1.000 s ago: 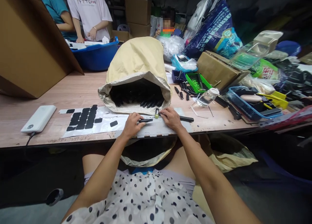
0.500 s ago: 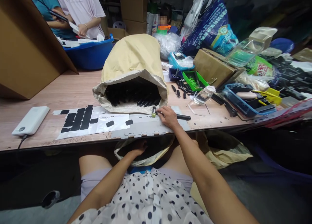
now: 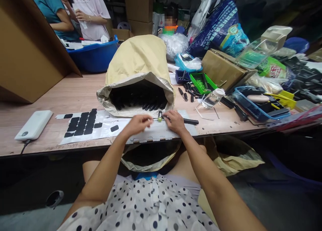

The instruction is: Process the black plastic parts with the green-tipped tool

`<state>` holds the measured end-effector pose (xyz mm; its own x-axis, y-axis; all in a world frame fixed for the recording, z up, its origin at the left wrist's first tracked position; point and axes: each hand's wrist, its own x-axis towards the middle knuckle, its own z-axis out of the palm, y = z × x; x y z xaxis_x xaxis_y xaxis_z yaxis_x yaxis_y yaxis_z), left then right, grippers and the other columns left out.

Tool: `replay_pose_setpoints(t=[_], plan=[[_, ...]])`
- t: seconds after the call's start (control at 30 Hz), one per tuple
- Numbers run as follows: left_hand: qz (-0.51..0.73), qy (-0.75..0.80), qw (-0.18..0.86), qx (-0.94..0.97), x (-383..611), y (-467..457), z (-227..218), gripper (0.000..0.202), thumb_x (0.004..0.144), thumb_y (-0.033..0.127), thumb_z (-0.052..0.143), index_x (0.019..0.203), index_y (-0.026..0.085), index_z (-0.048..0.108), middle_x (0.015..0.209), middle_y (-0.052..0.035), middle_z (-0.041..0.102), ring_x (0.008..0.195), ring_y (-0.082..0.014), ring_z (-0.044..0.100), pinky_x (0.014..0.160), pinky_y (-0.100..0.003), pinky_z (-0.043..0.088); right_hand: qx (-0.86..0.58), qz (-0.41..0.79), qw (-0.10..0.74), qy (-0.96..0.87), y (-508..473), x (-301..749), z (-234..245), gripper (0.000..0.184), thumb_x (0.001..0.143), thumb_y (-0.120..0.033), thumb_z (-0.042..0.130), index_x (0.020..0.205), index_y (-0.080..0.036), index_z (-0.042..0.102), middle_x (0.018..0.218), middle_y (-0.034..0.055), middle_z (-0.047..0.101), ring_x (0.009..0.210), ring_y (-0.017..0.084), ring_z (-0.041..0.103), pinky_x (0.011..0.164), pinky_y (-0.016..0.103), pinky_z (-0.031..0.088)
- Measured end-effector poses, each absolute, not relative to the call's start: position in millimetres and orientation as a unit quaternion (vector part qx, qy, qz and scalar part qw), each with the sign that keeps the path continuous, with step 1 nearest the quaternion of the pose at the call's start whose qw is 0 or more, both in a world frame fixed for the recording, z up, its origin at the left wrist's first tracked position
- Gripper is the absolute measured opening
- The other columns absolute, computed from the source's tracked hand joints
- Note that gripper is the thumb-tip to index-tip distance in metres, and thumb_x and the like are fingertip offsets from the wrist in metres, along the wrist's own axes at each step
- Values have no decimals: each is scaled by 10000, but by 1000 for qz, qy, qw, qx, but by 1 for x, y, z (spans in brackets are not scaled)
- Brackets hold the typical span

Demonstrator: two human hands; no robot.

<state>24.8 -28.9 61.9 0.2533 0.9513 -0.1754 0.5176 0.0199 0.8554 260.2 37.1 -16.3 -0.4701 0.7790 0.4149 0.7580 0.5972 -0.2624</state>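
Observation:
On the table's front part, my right hand (image 3: 175,122) lies with curled fingers over the shaft of a small hammer (image 3: 191,121). The hammer's head points left and has a yellow-green end; its black handle sticks out to the right. My left hand (image 3: 138,124) is above the grey sheet (image 3: 151,134), left of the hammer head, fingers loosely apart and slightly blurred, with nothing visible in them. Behind both hands a large paper sack (image 3: 137,56) lies with its mouth towards me, full of black pieces. Below the table edge, another sack (image 3: 151,167) gapes between my legs.
At left are black stickers (image 3: 82,123) on a white sheet and a white power bank (image 3: 34,125) with a cable. To the right stand a clear bottle (image 3: 213,97), a green tray (image 3: 203,83) and a blue basket (image 3: 259,107). Two people work beside a blue tub (image 3: 92,58).
My left hand has risen out of the lower sack to above the table, beside the hammer head. My right hand stays at the hammer. One person behind has shifted their hands.

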Motion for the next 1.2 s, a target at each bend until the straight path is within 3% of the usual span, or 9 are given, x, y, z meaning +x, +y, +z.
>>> replay_pose_setpoints(t=[0.1, 0.2, 0.3, 0.43, 0.63, 0.77, 0.93, 1.2], plan=[[293, 722, 225, 585, 16, 20, 69, 277, 917, 330, 520, 1020, 224, 755, 930, -60, 760, 931, -241, 702, 821, -329, 534, -447, 24, 252, -858, 37, 260, -16, 233, 931, -210, 545, 1072, -255, 725, 1001, 73, 677, 932, 246, 565, 856, 366, 476], [211, 798, 160, 542, 11, 50, 57, 303, 923, 321, 535, 1133, 260, 745, 1049, -89, 765, 1075, -312, 686, 881, -390, 524, -445, 25, 251, -859, 38, 260, -16, 238, 936, -215, 544, 1083, -264, 725, 1003, 69, 677, 932, 244, 565, 864, 365, 478], [159, 812, 147, 543, 8, 61, 45, 348, 922, 325, 550, 1226, 268, 712, 1130, -129, 748, 1124, -354, 671, 901, -437, 514, -445, 29, 249, -860, 38, 260, -16, 242, 938, -216, 547, 1095, -268, 723, 1011, 70, 680, 934, 244, 569, 866, 368, 481], [151, 813, 137, 545, 4, 62, 40, 311, 928, 342, 544, 1154, 234, 728, 1088, -158, 744, 1083, -371, 678, 862, -443, 509, -445, 32, 252, -859, 39, 260, -17, 241, 935, -214, 546, 1089, -265, 724, 1011, 72, 684, 936, 246, 573, 872, 377, 484], [198, 797, 117, 559, 1, 27, 47, 284, 962, 363, 514, 1145, 261, 705, 951, -80, 753, 958, -294, 684, 772, -358, 480, -446, 33, 253, -858, 38, 260, -15, 240, 937, -219, 536, 1077, -263, 726, 1007, 72, 681, 931, 246, 571, 866, 381, 484], [218, 715, 175, 641, 5, -11, 42, 259, 958, 391, 543, 1123, 291, 716, 821, -15, 712, 791, -224, 638, 702, -317, 446, -452, 35, 246, -857, 37, 260, -14, 242, 939, -220, 534, 1080, -265, 725, 1026, 76, 678, 951, 255, 570, 864, 386, 484], [229, 605, 175, 742, 12, -26, 16, 126, 880, 311, 663, 947, 265, 758, 852, -33, 678, 907, -238, 570, 840, -357, 446, -453, 31, 252, -855, 37, 260, -15, 230, 932, -209, 547, 1074, -260, 721, 1019, 77, 678, 954, 254, 576, 858, 381, 486], [240, 587, 191, 749, 10, -21, 1, 194, 836, 345, 710, 1001, 261, 767, 906, -47, 658, 983, -270, 533, 932, -428, 408, -444, 29, 262, -857, 39, 261, -18, 240, 944, -216, 534, 1081, -265, 726, 1012, 75, 684, 950, 252, 578, 876, 388, 489]])
